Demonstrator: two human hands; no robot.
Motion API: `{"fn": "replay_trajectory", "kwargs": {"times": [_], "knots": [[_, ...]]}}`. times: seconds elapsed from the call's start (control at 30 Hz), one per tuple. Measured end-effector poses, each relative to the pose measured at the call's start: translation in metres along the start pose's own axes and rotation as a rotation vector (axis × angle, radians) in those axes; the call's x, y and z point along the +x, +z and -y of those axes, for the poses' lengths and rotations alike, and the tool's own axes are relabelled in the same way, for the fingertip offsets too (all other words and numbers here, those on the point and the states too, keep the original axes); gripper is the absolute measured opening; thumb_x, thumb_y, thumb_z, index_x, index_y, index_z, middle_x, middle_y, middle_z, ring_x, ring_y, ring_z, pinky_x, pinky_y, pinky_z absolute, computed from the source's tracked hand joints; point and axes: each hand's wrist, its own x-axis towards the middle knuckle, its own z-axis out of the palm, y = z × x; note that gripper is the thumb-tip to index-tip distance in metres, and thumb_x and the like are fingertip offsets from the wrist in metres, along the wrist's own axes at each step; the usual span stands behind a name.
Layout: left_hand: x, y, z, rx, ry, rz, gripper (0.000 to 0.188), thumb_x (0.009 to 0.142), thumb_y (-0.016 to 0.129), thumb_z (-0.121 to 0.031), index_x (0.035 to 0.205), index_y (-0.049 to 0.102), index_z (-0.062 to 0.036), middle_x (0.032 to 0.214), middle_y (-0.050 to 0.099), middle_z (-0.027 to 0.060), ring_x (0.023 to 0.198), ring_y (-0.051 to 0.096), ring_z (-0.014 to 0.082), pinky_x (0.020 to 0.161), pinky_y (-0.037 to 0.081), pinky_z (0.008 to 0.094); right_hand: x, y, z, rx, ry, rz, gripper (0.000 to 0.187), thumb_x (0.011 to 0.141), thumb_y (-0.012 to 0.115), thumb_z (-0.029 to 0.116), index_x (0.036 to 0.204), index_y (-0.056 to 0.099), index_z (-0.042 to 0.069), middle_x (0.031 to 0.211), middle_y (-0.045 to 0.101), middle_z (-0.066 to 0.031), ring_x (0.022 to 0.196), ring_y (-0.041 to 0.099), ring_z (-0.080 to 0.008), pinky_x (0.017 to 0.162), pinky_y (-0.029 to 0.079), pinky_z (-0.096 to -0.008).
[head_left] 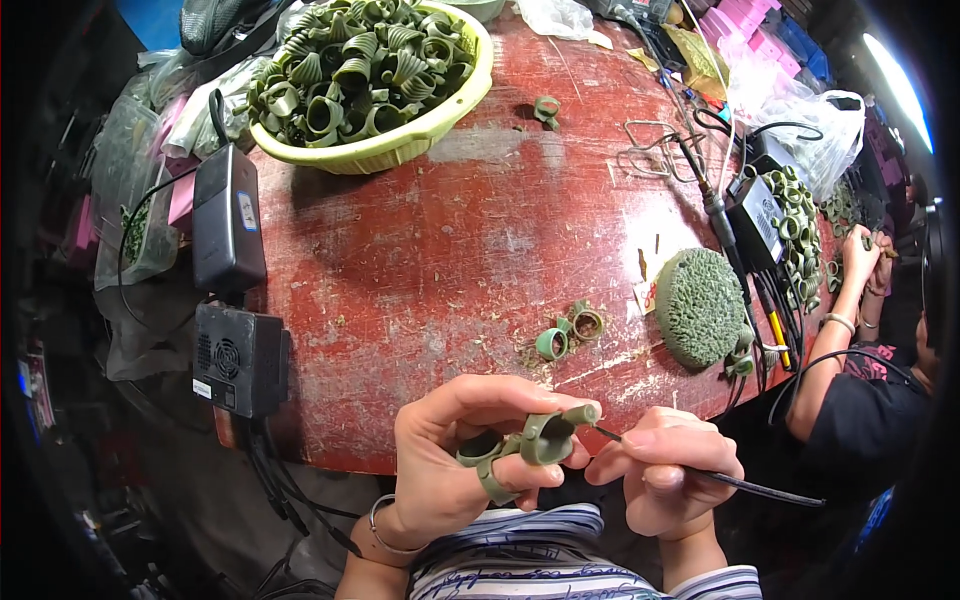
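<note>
Centrally, below the near edge of the red bench [450,250], a cluster of joined green wax rings [530,445] is pinched in the left hand [460,470]: thumb under, forefinger curled over the top, fingers closed firmly on it, one loop slipped round a finger. Right hand [665,475] closed pen-fashion on a thin dark corded tool [720,478], its fine tip touching or just short of the cluster's upper tube end; which, the view does not settle.

Near edge of bench: three loose green rings [565,335] amid crumbs. Towards the right edge, a round green textured pad [700,305]. Far left corner: yellow-green bowl [400,140] heaped with green ring pieces. Left edge: two black boxes [235,290] with cables. Far right, a co-worker's hands [865,260] beside a row of rings on a rack.

Risks, as judged: the cluster is held over the lap, off the bench, so a slackened pinch would drop it to the floor. The tip bears on a thin wall; too much push or a wandering wrist could gouge or deform it. The trailing cord could snag on the bench edge and jerk the tip.
</note>
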Motion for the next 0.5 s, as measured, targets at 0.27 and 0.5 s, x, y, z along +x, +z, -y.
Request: {"fn": "replay_trajectory", "kwargs": {"times": [0.27, 0.5], "knots": [[-0.0003, -0.0023, 0.0088, 0.009, 0.085, 0.047, 0.046, 0.06, 0.076, 0.0, 0.095, 0.047, -0.0018, 0.086, 0.061, 0.0272, 0.066, 0.064, 0.0257, 0.041, 0.05, 0.0236, -0.001, 0.0052, -0.0041, 0.055, -0.069, -0.021, 0.017, 0.078, 0.06, 0.001, 0.091, 0.061, -0.008, 0.063, 0.063, -0.0112, 0.049, 0.058, -0.0168, 0.047, 0.045, -0.0257], [0.0033, -0.0028, 0.0072, -0.037, 0.02, 0.016, 0.047, 0.06, 0.077, -0.002, 0.096, 0.048, -0.0021, 0.085, 0.061, 0.028, 0.067, 0.065, 0.0263, 0.045, 0.052, 0.0235, -0.0014, 0.0037, -0.0069, 0.092, -0.015, -0.006, 0.016, 0.078, 0.061, 0.004, 0.089, 0.062, -0.007, 0.063, 0.063, -0.0105, 0.049, 0.058, -0.0165, 0.047, 0.045, -0.0257]]}}
